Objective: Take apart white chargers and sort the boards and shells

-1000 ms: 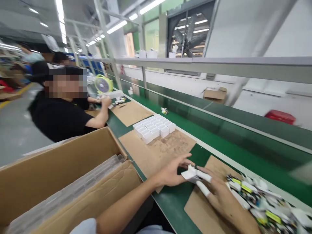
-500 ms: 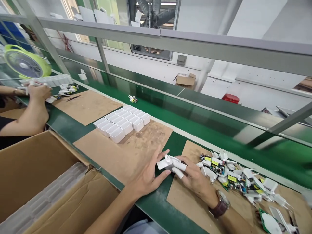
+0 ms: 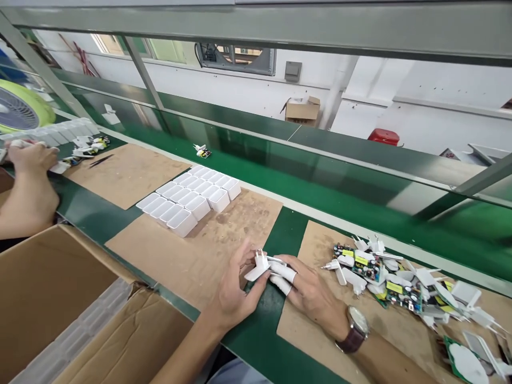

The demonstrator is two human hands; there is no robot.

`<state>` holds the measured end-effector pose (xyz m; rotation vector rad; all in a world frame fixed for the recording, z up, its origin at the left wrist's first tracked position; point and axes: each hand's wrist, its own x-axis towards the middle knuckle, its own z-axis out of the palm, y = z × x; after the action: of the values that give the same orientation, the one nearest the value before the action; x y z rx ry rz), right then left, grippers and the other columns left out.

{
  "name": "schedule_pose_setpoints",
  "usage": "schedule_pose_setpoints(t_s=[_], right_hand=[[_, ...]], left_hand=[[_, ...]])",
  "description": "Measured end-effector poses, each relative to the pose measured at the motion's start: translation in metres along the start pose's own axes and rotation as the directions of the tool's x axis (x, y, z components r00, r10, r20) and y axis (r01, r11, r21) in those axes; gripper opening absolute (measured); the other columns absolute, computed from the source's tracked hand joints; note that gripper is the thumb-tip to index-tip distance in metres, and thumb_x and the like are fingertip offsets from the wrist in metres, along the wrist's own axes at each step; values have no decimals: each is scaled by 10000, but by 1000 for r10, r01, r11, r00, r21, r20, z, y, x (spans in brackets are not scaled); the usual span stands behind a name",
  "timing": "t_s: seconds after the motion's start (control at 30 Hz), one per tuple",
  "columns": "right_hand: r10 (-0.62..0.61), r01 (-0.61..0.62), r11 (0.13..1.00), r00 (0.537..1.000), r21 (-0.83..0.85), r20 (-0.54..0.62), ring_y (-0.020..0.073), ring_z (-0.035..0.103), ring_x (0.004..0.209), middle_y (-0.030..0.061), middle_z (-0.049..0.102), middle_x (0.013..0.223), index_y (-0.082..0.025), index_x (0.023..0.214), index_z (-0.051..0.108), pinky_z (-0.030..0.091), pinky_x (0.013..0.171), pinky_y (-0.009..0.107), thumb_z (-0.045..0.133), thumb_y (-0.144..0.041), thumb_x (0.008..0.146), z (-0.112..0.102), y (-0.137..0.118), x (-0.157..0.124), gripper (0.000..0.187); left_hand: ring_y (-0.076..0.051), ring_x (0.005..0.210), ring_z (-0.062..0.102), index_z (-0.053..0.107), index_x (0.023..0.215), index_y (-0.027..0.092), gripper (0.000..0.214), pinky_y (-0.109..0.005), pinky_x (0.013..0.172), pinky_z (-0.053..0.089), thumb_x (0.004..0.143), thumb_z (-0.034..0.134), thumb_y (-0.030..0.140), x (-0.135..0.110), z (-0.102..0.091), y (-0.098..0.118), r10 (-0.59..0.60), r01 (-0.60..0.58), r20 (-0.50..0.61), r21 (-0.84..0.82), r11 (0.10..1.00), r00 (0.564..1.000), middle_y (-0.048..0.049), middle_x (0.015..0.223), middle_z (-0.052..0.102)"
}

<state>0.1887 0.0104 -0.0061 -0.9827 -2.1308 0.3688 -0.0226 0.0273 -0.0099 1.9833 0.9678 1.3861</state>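
A white plug cover [image 3: 261, 263] with two prongs pointing up is between my hands, above the green strip of bench. My left hand [image 3: 235, 293] has its thumb and fingers closed about the cover's left side. From the right, my right hand [image 3: 310, 290] grips the same piece; white finger covers wrap some of its fingers. The right hand's fingers partly hide the piece. Right of my hands, a pile of white plug covers and circuit boards [image 3: 404, 298] lies on a cardboard sheet [image 3: 306, 320].
Rows of open white cases [image 3: 182, 221] stand on another cardboard sheet [image 3: 160, 253]. At front left is a carton [image 3: 160, 325] with stacked translucent trays. A co-worker's hand [image 3: 34, 160] is at the far left, near a green fan [image 3: 44, 109]. One loose assembly [image 3: 202, 151] sits on the green belt.
My left fingers have closed in on the plug cover, which has turned so its prongs show upright. The view has tilted downward and shifted slightly.
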Motion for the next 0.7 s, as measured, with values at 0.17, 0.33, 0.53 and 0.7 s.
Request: schedule_pose_setpoints(t_s=[0.17, 0.33, 0.53, 0.7], right_hand=[[-3, 3, 1000, 1000, -27, 3, 287, 696, 1223, 169, 669, 1355, -228, 1512, 453, 647, 985, 453, 518, -170, 1073, 0, 1, -1, 448], [-9, 12, 996, 999, -87, 34, 307, 696, 1200, 178, 656, 1351, -205, 1530, 418, 658, 948, 454, 505, -162, 1074, -2, -1, -2, 467], [-20, 36, 989, 993, -142, 112, 313, 695, 1131, 189, 648, 1287, -174, 1455, 490, 666, 888, 454, 486, -94, 1035, -1, -1, -3, 428], [-55, 52, 982, 998, -179, -11, 300, 738, 1103, 182, 691, 1272, -180, 1500, 442, 671, 866, 415, 484, -157, 1076, -2, -4, 0, 427]], left_hand=[[-263, 1231, 715, 253, 1651, 238, 832, -401, 1015, 648, 953, 687, 110, 2, 0, 0, 61, -60, -8, 69, 996, 998, -143, 1278, 718], [-246, 1202, 717, 261, 1646, 240, 827, -406, 1016, 646, 950, 692, 116, 2, -1, 0, 47, -47, 1, 80, 996, 999, -138, 1280, 700], [-259, 1156, 734, 282, 1636, 236, 813, -419, 996, 647, 947, 700, 131, 2, -2, 0, 78, -77, -1, 97, 992, 997, -153, 1295, 679], [-263, 1196, 714, 288, 1628, 245, 796, -425, 1013, 628, 952, 689, 121, 1, -3, 1, 47, -49, 21, 136, 989, 999, -145, 1250, 713]])
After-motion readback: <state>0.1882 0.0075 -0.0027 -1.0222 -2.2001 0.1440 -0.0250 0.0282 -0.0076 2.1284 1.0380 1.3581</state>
